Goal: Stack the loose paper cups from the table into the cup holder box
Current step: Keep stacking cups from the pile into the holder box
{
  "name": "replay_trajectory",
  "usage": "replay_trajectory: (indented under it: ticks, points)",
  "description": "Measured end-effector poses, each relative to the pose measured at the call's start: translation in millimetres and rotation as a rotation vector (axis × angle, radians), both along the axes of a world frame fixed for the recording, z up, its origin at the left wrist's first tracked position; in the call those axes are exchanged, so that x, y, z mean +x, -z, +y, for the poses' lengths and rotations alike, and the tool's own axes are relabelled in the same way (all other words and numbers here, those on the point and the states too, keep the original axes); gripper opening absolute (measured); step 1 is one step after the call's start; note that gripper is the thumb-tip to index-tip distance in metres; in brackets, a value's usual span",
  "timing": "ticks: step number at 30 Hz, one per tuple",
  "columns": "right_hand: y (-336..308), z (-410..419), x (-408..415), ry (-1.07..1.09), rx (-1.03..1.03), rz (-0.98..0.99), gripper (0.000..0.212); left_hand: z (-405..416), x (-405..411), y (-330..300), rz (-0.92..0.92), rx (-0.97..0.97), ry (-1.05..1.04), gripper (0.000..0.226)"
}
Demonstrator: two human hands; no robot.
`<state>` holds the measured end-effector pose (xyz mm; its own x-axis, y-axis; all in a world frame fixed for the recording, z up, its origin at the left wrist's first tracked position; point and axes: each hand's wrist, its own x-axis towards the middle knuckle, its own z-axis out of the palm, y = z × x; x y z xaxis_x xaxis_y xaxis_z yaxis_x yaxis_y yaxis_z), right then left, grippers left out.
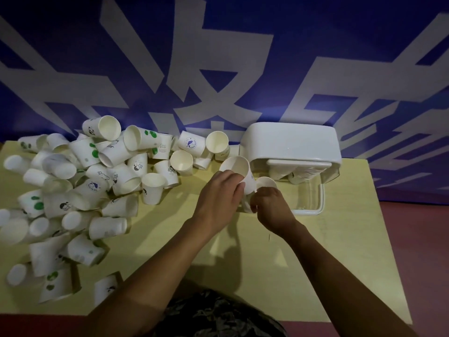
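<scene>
Two hands, left hand [220, 190] gripping one white paper cup [239, 171], right hand [272, 205] pinching another white cup [266, 183], near white cup holder box [291, 142]; countless loose cups [80, 190] heaped left.

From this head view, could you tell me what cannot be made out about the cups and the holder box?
- Cups inside the cup holder box: its white lid hides their number.
- Cup at the right hand: the fingers hide most of it.
- Cup in the left hand: print cut off by fingers.
- Cup pile: left edge blurred, uncountable.

Cup holder box [291, 142] interior mostly hidden, far-left paper cups [14, 227] blurred, perhaps stacked.
</scene>
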<state>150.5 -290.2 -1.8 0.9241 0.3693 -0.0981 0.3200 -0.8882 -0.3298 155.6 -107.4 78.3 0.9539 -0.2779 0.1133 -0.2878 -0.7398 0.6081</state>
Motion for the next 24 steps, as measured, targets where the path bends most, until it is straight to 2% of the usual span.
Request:
replay_trajectory:
  ticks: [5, 7, 10, 16, 19, 21, 24]
  points:
    - [-11.3, -18.7, -19.6, 0.265, 0.162, -0.147, 0.022, -30.0, 4.3, 2.1, -0.092, 0.065, 0.125, 0.013]
    - [-9.1, -32.6, -28.0, 0.356, 0.202, -0.144, 0.023, -43.2, 3.8, 10.7, -0.094, 0.146, 0.167, 0.010]
    - [-4.2, -51.5, -35.8, 0.440, 0.222, -0.097, 0.025, -60.9, 2.3, 27.3, -0.023, 0.290, 0.203, 0.022]
    - [0.3, -75.9, -41.2, 0.443, 0.251, -0.051, 0.025, -84.8, 11.9, 64.7, 0.185, 0.467, 0.270, 0.034]
    - [2.5, -81.3, -43.8, 0.431, 0.257, -0.020, 0.023, -91.5, 16.9, 78.6, 0.199, 0.513, 0.267, 0.036]
    - [4.4, -82.5, -45.7, 0.413, 0.254, -0.007, 0.022, -95.9, 19.0, 82.1, 0.194, 0.495, 0.256, 0.034]
    - [6.3, -78.7, -48.9, 0.366, 0.256, 0.011, 0.020, -95.6, 11.5, 74.1, 0.191, 0.335, 0.180, 0.032]
